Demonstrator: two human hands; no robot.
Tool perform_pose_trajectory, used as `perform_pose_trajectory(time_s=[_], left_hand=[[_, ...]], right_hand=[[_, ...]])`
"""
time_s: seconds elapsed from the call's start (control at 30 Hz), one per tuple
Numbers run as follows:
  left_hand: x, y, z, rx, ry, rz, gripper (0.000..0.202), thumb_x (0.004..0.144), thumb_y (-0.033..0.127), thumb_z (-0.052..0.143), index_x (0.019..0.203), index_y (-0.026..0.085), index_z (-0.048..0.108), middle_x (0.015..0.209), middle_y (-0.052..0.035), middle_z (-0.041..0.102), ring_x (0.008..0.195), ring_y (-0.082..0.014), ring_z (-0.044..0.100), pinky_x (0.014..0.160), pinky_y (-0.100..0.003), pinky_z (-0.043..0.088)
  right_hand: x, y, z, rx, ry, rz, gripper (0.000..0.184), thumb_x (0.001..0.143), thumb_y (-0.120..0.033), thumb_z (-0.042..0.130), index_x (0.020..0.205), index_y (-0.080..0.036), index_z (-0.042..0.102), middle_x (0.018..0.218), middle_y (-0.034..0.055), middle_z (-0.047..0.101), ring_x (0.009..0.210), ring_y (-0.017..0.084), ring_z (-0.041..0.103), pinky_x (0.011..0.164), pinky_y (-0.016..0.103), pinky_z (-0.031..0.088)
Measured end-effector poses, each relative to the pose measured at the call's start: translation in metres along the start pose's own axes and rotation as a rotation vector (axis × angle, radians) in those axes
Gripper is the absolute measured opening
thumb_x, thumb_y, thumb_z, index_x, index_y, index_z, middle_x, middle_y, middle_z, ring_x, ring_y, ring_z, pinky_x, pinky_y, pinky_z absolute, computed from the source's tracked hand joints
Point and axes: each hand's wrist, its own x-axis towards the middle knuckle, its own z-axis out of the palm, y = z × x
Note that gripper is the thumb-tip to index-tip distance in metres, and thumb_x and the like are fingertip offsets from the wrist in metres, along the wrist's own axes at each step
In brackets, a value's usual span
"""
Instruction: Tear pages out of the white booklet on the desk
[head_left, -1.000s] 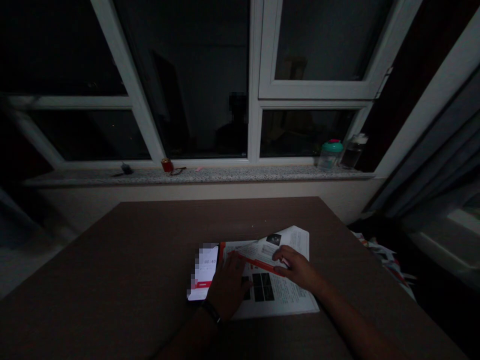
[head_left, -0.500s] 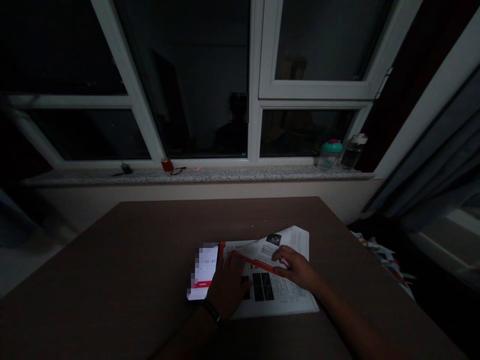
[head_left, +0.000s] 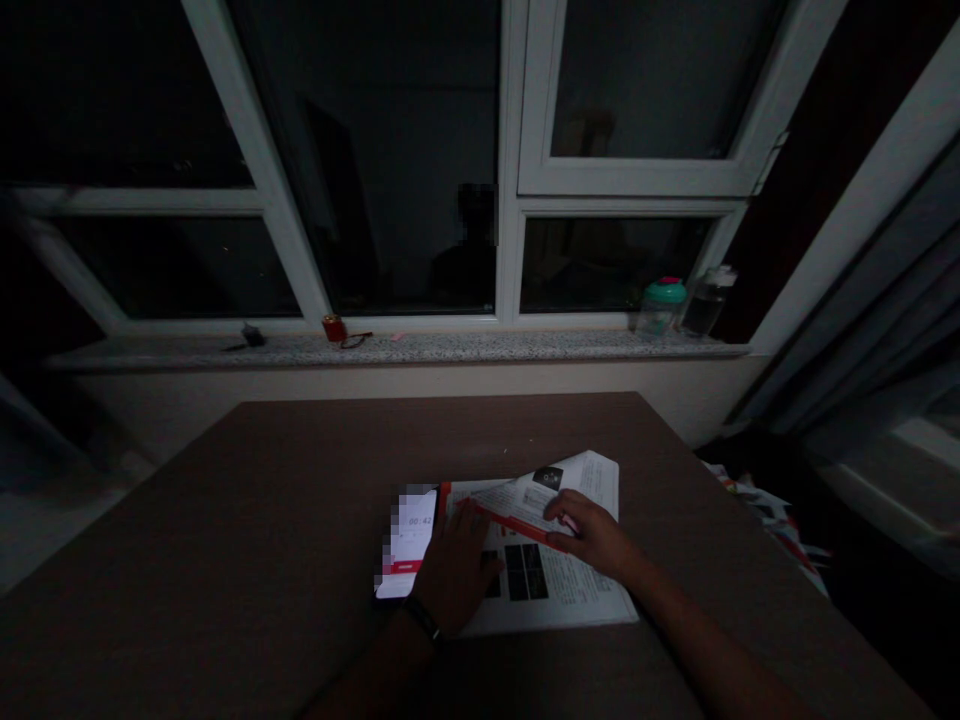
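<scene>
A printed paper sheet (head_left: 570, 590) with red bands lies on the brown table (head_left: 262, 520), its top part folded down at a slant. My left hand (head_left: 457, 570) lies flat on the sheet's left side, fingers stretched toward the red fold edge (head_left: 517, 526). My right hand (head_left: 592, 535) presses on the folded flap (head_left: 577, 478), fingers together on the crease. A lit phone (head_left: 409, 540) lies just left of my left hand, screen up.
A stone windowsill (head_left: 390, 350) runs behind the table with a small red object (head_left: 334, 328), a teal-lidded jar (head_left: 661, 305) and a clear bottle (head_left: 705, 300). Dark window panes stand above. A grey curtain (head_left: 877, 330) hangs at the right, with papers (head_left: 765, 510) on the floor.
Almost nothing has moved. Both hands stay on the sheet, and the phone's timer has advanced.
</scene>
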Motion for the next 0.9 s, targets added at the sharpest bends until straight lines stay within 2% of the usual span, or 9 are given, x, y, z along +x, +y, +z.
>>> perform_pose_trajectory(time_s=[0.37,0.6,0.9], left_hand=[[0.001,0.000,-0.002,0.022,-0.009,0.007,0.050,0.085,0.031,0.059,0.131,0.017,0.047,0.145,-0.0135,0.039,0.135,-0.0326,0.033,0.109,-0.051,0.029],[0.000,-0.002,0.002,0.013,-0.001,0.008,0.054,0.084,0.030,0.060,0.135,0.018,0.044,0.147,-0.0129,0.037,0.135,-0.0325,0.033,0.109,-0.052,0.028],[0.001,0.004,-0.008,0.007,-0.064,-0.021,0.054,0.083,0.029,0.061,0.134,0.016,0.046,0.146,-0.0138,0.039,0.135,-0.0324,0.033,0.110,-0.051,0.027]], right_hand=[[-0.001,0.003,0.001,0.001,0.000,-0.011,0.015,0.081,-0.031,0.066,0.094,-0.024,0.060,0.095,0.0040,0.059,0.086,0.020,0.058,0.076,0.031,0.048],[0.000,0.000,-0.001,0.011,-0.009,-0.010,0.015,0.080,-0.029,0.066,0.093,-0.024,0.060,0.095,0.0034,0.059,0.086,0.019,0.058,0.076,0.030,0.047],[0.000,0.002,0.000,0.004,-0.012,-0.015,0.016,0.080,-0.028,0.068,0.094,-0.024,0.060,0.095,0.0026,0.059,0.087,0.019,0.058,0.076,0.029,0.046]])
